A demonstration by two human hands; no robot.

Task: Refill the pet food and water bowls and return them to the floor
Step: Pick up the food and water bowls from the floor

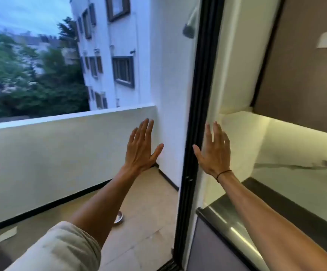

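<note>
A steel pet bowl (pixel 119 217) sits on the tiled balcony floor, partly hidden behind my left forearm; its contents cannot be seen. My left hand (pixel 141 147) is raised in front of the white balcony wall, palm away, fingers spread, holding nothing. My right hand (pixel 214 153) is raised just right of the black door frame (pixel 195 114), also flat with fingers apart and empty. A thin black band circles my right wrist. Only one bowl is in view.
The balcony has a low white parapet (pixel 70 118) and beige floor tiles. A scrap of white paper (pixel 6 234) lies on the floor at the left. Right of the door frame are a marble-look kitchen counter (pixel 295 173) with a dark edge and a brown upper cabinet.
</note>
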